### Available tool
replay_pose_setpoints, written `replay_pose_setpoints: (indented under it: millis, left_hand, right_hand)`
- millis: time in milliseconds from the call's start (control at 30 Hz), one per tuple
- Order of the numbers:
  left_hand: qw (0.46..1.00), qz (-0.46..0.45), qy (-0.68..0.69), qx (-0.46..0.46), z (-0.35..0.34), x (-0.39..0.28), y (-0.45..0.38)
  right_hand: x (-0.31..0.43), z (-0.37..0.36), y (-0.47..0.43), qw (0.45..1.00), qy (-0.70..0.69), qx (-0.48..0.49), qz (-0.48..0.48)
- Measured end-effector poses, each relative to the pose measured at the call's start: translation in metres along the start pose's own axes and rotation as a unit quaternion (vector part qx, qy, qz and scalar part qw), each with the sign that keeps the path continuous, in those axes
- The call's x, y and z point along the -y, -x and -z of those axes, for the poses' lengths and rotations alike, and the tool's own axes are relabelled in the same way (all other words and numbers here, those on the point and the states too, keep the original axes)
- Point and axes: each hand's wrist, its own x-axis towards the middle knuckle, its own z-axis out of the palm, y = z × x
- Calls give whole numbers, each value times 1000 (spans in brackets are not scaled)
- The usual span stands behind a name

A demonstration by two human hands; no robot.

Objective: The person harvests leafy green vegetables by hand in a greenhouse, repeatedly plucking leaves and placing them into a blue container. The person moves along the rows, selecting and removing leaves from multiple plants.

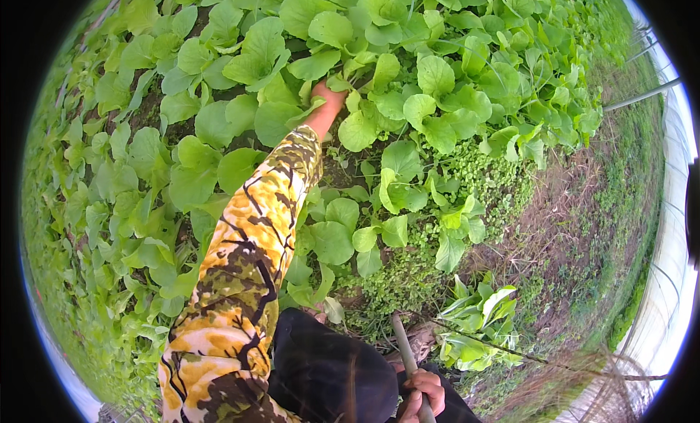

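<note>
My left hand (329,99) reaches in among the broad green leaves at the base of a leafy green plant (331,29). Leaves hide its fingertips, so I cannot tell whether it grips the stems. A yellow, brown and white patterned sleeve (246,248) covers that arm. At the bottom of the view, my right hand (424,394) is closed around a pale rod-like tool handle (404,343), which slants up and left beside my dark-trousered knee (336,368). A thin dark bar (492,343) runs rightward from near the handle's upper end; whether they join is unclear.
Loose leafy greens (481,324) lie in a pile right of the handle. Small low weeds (492,182) grow beside the crop. Bare soil with dry stalks (552,204) lies to the right, below a metal pole (642,96) and white plastic sheeting (670,259). Blurred brown strands (579,390) cross the lower right.
</note>
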Motion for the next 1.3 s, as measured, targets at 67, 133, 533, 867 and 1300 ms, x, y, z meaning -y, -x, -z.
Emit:
replay_pose_setpoints:
  millis: [67, 133, 533, 867, 1300]
  left_hand:
    - [994, 61, 61, 72, 3, 14, -3]
    - [981, 95, 160, 58, 3, 23, -6]
    - [958, -9, -130, 254, 29, -35, -7]
    - [976, -118, -51, 173, 10, -28, 6]
    - [883, 186, 400, 161, 95, -119, 13]
  right_hand:
    - [-1, 0, 3, 1000, -2, 1, -9]
    - [-1, 0, 7, 999, -13, -7, -29]
    - [-15, 6, 10, 1000, -9, 4, -20]
    - [-16, 7, 10, 1000, -3, -2, -20]
    - [-11, 11, 20, 995, 73, 24, -59]
